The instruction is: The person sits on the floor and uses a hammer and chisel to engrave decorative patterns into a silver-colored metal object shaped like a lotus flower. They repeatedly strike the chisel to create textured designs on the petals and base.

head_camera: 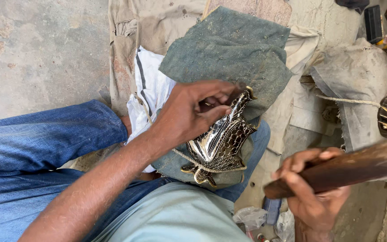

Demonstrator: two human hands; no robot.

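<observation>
On the lap, shiny scaled brass fish (218, 145), left hand (189, 112) pinching it, right hand (312, 190) gripping wooden handle (350, 168).

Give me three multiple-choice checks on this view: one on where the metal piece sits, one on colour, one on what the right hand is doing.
1. Where does the shiny fish-shaped metal piece lie?
A. On the bare concrete floor
B. On the grey-green cloth pad over the person's knee
C. In a plastic bag

2. What colour are the person's trousers?
A. Blue denim
B. Black
C. Khaki

3. What is the right hand doing?
A. Resting open on the floor
B. Gripping a dark wooden handle
C. Pinching the cord

Answers:
1. B: the piece rests on the grey-green cloth pad, with a cord running across it, and the left hand is on its upper end.
2. A: both legs show blue denim.
3. B: its fingers wrap around the wooden handle.
</observation>
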